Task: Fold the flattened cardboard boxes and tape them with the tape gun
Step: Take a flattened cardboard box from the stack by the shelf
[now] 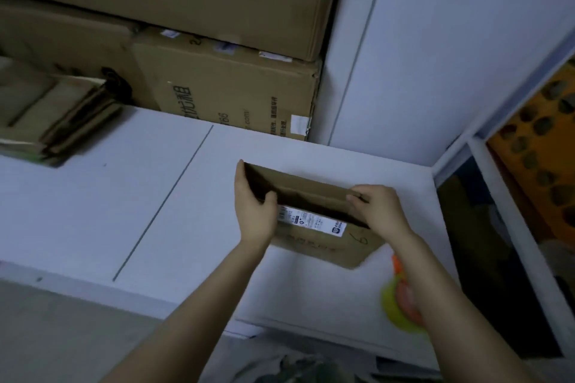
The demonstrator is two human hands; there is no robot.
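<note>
Head view. I hold a small cardboard box (314,247), half opened from flat, on the white desk (186,211), toward its right corner. My left hand (255,214) has its grip pinching the left end wall, thumb inside the opening and fingers outside. My right hand (382,211) has its grip curled over the upper edge of the right end, pinching it likewise.

To do this step well, I judge that I should press the two ends until the walls stand square, keep the base down on the desk, then fold short flaps before long ones so the seam meets evenly for taping.

The box is brown, creased and evidently reused. A white printed label (311,221) sits on its near face, with a handwritten mark beside it. The interior is dark, and I cannot tell how the flaps lie inside. The tape gun (399,308), orange and green, lies just beside my right forearm, partly hidden. A stack of flattened cardboard (62,121) lies at far left.
</note>
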